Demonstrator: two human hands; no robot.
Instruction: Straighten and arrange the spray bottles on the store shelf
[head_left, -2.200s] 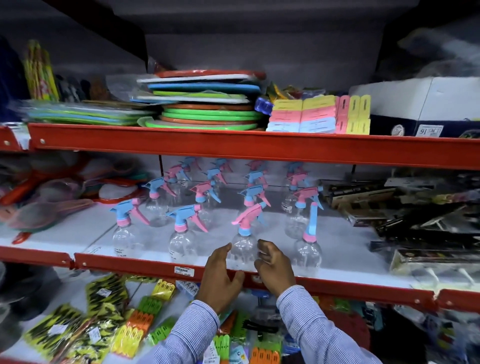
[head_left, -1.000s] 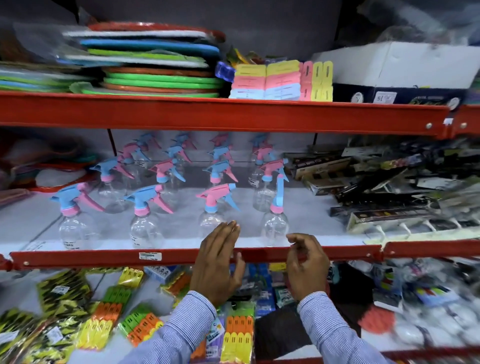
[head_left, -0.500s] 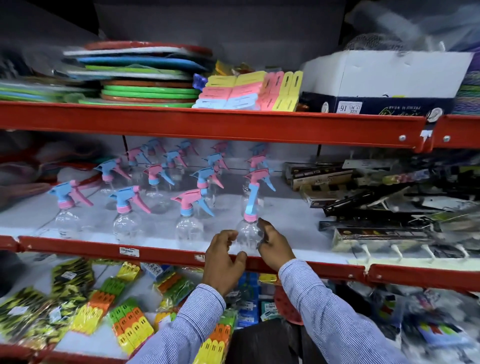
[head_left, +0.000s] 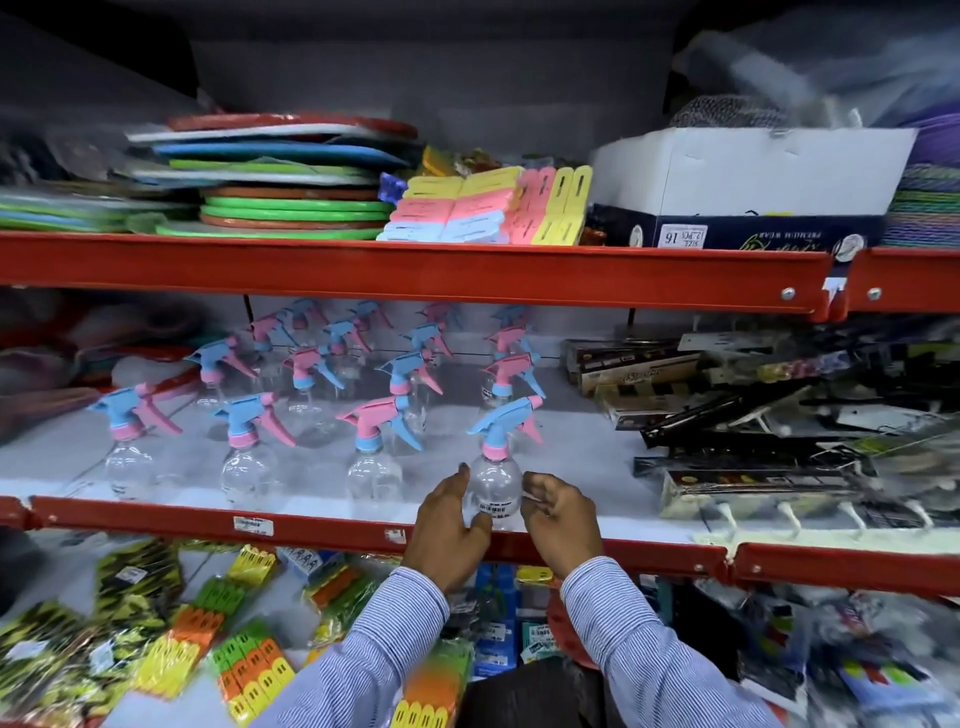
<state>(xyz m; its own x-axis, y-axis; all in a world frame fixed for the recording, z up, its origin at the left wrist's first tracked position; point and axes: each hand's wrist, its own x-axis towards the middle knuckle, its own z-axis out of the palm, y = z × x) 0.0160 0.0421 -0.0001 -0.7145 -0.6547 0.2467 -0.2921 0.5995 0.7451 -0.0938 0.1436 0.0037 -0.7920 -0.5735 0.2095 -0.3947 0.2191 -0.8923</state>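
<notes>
Several clear spray bottles with pink-and-blue trigger heads stand in rows on the white middle shelf (head_left: 587, 467), behind its red front rail (head_left: 311, 525). The front row has the rightmost bottle (head_left: 496, 486) and three more to its left (head_left: 374, 470), (head_left: 249, 462), (head_left: 127, 460). My left hand (head_left: 449, 527) holds the rightmost bottle's left side, thumb up near its shoulder. My right hand (head_left: 561, 519) presses curled fingers on its right side. This bottle stands upright, with its blue nozzle pointing left like its neighbours and a barcode label facing me.
Black and gold packaged goods (head_left: 753, 447) crowd the same shelf just right of the bottles. The upper shelf holds stacked coloured plates (head_left: 291, 208), peg packs (head_left: 467, 208) and a white box (head_left: 748, 176). Packets of coloured pegs (head_left: 171, 654) lie on the shelf below.
Both hands moved from the third front bottle to the rightmost one and took hold. Its spray head, earlier seen end-on, is now turned side-on with the nozzle to the left.
</notes>
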